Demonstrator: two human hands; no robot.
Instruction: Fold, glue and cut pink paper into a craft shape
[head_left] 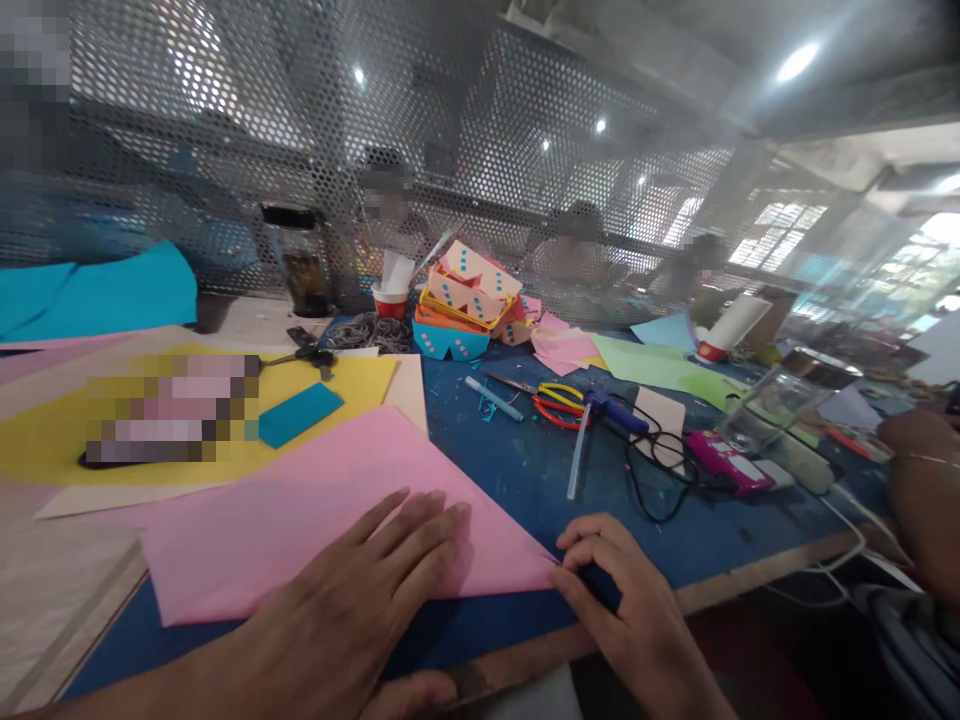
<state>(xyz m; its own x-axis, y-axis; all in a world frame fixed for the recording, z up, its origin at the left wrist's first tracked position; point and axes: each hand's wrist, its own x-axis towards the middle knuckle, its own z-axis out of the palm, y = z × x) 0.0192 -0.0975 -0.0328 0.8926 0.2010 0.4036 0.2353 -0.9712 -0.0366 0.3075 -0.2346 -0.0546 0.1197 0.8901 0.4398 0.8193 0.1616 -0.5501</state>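
A folded sheet of pink paper [300, 510] lies near the table's front edge, its right end narrowing to a point. My left hand [367, 590] rests flat on it, fingers stretched out and slightly apart. At the pointed right corner, my right hand [622, 580] pinches the paper between thumb and fingers. Just behind the sheet is a small teal paper rectangle [301, 414] on yellow paper [367, 380]. Scissors with red and yellow handles [559, 400] and a blue glue gun [619, 412] with a glue stick lie beyond my right hand.
A stack of paper crafts [465, 300] stands by the perforated metal screen [480, 140]. Nearby are a dark-lidded jar [298, 265], a paper cup [391, 300] and keys [311, 345]. On the right are a glass jar [784, 400], a magenta box [727, 463], cables and another person's arm [926, 490].
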